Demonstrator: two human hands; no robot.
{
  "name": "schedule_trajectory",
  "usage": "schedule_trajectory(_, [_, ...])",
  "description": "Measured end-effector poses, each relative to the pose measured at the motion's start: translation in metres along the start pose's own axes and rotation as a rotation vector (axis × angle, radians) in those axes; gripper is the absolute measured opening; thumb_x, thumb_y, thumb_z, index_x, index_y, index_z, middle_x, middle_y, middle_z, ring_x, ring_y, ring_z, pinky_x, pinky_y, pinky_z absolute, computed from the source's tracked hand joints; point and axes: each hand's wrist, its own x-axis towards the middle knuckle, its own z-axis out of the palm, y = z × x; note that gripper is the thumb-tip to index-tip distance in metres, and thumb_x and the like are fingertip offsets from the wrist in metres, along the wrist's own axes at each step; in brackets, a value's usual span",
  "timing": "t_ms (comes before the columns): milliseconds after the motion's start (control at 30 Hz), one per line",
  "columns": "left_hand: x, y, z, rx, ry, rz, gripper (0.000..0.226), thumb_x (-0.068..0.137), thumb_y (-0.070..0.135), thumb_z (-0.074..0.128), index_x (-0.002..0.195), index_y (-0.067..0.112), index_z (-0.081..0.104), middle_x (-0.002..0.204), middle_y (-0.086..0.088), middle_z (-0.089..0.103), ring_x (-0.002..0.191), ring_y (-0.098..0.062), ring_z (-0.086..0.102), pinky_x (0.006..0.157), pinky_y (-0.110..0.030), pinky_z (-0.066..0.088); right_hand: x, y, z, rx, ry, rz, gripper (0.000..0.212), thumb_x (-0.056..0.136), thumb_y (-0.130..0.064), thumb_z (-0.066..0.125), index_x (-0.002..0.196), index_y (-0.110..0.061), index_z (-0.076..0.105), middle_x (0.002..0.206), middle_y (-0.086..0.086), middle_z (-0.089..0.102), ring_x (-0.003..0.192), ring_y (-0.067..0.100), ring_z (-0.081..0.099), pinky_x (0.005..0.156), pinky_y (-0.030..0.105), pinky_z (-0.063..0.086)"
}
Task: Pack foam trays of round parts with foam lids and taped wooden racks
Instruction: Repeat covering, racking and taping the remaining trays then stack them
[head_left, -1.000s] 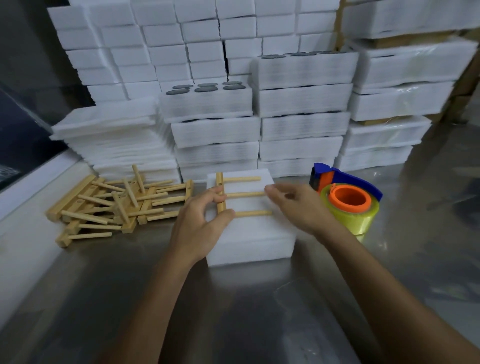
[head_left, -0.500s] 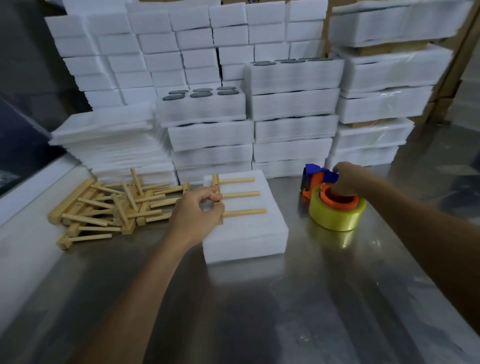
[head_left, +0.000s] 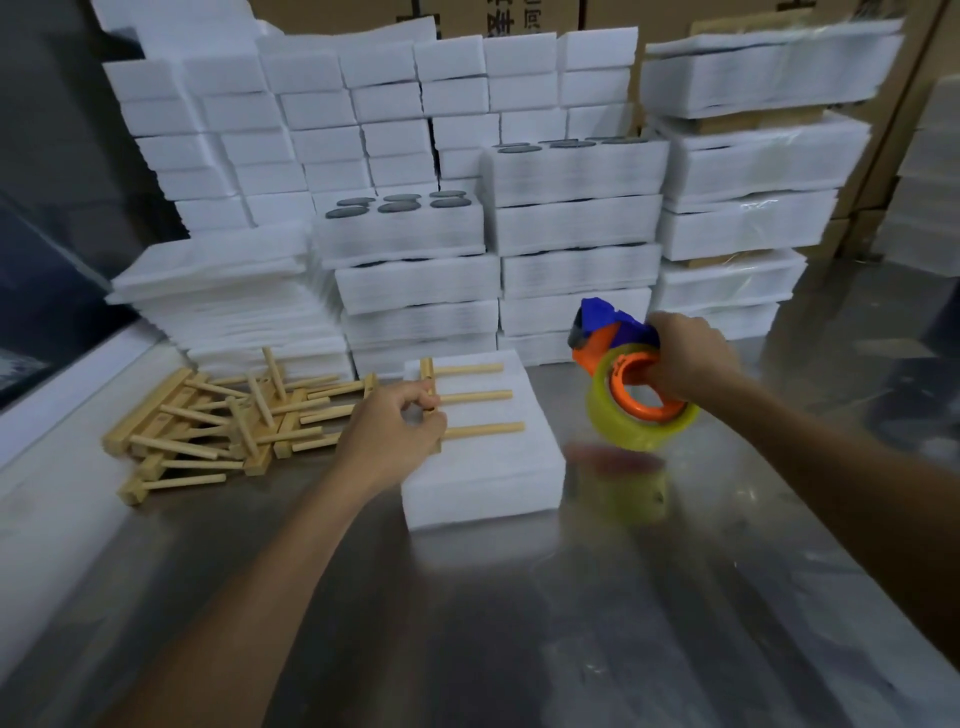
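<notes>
Head: foam trays (head_left: 400, 228) (round parts (head_left: 399, 206) inside)

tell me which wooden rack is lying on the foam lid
The wooden rack held by the left hand; the other racks lie piled on the table.

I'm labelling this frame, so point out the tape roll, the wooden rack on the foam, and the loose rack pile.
tape roll (head_left: 641, 434), head view, yellow outer band
wooden rack (head_left: 475, 398), head view, middle dowel
rack pile (head_left: 208, 415), head view, pile's middle
</notes>
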Motion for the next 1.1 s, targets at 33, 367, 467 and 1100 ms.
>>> schedule_trajectory(33, [0.002,0.003,-0.003,0.098,-0.011,0.023,0.008,0.084,0.02,0.071,0.084,0.027,0.067,0.121,0.012,0.059,0.117,-0.007,0.053,0.092,-0.023,0.035,-0.001,-0.006,-0.005,-0.011,0.048,-0.042,0.033,0.073,-0.031,0.078,0.087,-0.019,0.05,0.076,0.003,0.054,0.071,0.028,0.053,0.06,0.034,0.041])
schedule_trajectory(367, [0.0,0.095,-0.007,-0.97,-0.244,-0.498,0.049,0.095,0.049,0.053,0.105,0.004,0.065,0.094,-0.013,0.076,0.075,-0.029,0.073,0.063,-0.031,0.057,-0.033,-0.08,-0.048,-0.031,0.374,-0.483,0.028,0.07,-0.003,0.064,0.093,-0.017,0.055,0.085,0.004,0.061,0.079,0.032,0.054,0.057,0.031,0.03])
schedule_trajectory(467, [-0.004,0.093,-0.011,-1.149,-0.266,-0.537,0.055,0.091,0.052,0.058,0.105,0.0,0.066,0.095,-0.015,0.075,0.073,-0.029,0.073,0.059,-0.03,0.058,-0.041,-0.09,-0.049,-0.058,0.423,-0.574,0.026,0.073,0.0,0.065,0.095,-0.012,0.058,0.087,0.007,0.063,0.079,0.032,0.055,0.058,0.029,0.026])
schedule_trajectory(1100, [0.0,0.073,-0.025,-0.959,-0.118,-0.606,0.007,0.091,0.001,0.058,0.088,0.002,0.064,0.067,-0.014,0.072,0.055,-0.021,0.071,0.046,-0.023,0.054,-0.049,-0.107,-0.047,-0.247,0.448,-0.822,0.042,0.064,0.003,0.08,0.101,-0.005,0.062,0.087,0.017,0.062,0.077,0.036,0.057,0.066,0.039,0.045])
